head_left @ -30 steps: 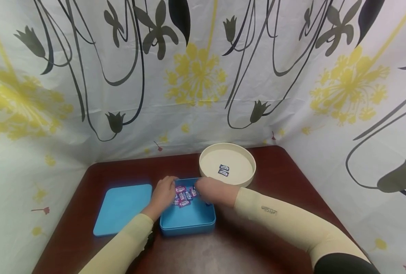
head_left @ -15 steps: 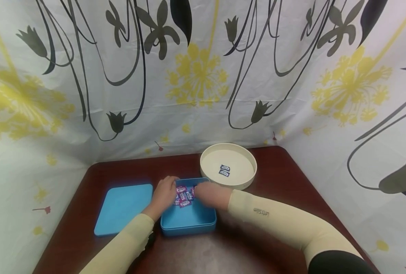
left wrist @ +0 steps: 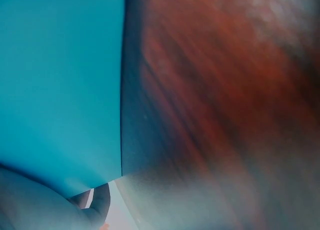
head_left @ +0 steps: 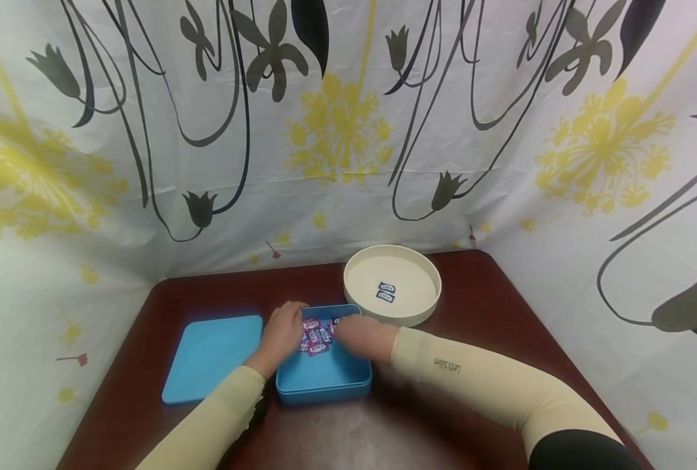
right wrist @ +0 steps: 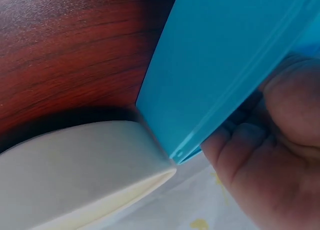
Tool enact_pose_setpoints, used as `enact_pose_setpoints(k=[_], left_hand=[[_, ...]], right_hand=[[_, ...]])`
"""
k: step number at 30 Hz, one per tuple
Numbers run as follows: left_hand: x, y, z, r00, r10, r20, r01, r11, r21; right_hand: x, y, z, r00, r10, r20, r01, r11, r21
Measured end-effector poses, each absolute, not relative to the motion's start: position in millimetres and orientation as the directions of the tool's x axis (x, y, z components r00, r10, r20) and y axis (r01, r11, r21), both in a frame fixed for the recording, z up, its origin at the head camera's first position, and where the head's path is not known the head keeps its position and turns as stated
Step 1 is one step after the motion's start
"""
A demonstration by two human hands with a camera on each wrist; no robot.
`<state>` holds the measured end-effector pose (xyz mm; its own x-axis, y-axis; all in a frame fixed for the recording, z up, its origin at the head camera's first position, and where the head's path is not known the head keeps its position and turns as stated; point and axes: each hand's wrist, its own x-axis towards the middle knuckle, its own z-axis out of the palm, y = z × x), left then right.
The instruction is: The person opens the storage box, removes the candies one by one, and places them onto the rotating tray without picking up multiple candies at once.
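"While you leaned in over the glossy dark-red wooden table (head_left: 324, 434), your left hand (head_left: 280, 331) was at ten o'clock on the deep, light-blue rectangular box (head_left: 323, 396), with its fingers curled over the rim near the far corner, gripping it."

"And your right hand (head_left: 364, 336) was at two o'clock on that same box, reaching in over the wall. Its fingers were bent inward, but whether they pinched anything could not be told; the back of your hand and the box wall hid the tips."

"Between your hands, from eleven to twelve o'clock inside the box, lay a loose cluster of small, flat, pink-and-purple packets with white lettering (head_left: 319, 349). Your right fingers were right beside the nearest of them. The floor of the box toward six o'clock was bare blue."

"Out at one o'clock from the box, just beside its far corner, you had the shallow, round, cream-coloured tray (head_left: 421, 314). Two small, dark-blue and white packets (head_left: 386, 288) lay in it, one just below the other, near its middle."

"At nine o'clock, flat on the table, was the light-blue square panel with rounded corners (head_left: 213, 359), near your left forearm."

"You wore cream-coloured fabric sleeves (head_left: 483, 378) on both arms, the right one with dark lettering. White cloth printed with yellow and grey flowers (head_left: 339, 130) hung beyond the table from nine round to three o'clock."
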<state>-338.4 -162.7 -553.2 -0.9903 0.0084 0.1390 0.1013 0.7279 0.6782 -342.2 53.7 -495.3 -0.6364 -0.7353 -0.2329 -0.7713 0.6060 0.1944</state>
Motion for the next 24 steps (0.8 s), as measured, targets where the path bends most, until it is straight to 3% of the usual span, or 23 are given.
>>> enact_pose_setpoints(k=[13,24], left_hand=[[-338.9,-162.6,-552.9,-0.989,0.012,0.144,0.107,0.731,0.674],[-340.9,-163.2,-553.5,-0.988,0.017,0.151,0.114,0.736,0.667]], right_hand=[[-349.2,52.3,-494.7,-0.653,-0.718,-0.242,-0.756,0.638,0.147],[-367.9,55.1,-499.5,-0.608,-0.75,-0.259,-0.782,0.623,0.032]])
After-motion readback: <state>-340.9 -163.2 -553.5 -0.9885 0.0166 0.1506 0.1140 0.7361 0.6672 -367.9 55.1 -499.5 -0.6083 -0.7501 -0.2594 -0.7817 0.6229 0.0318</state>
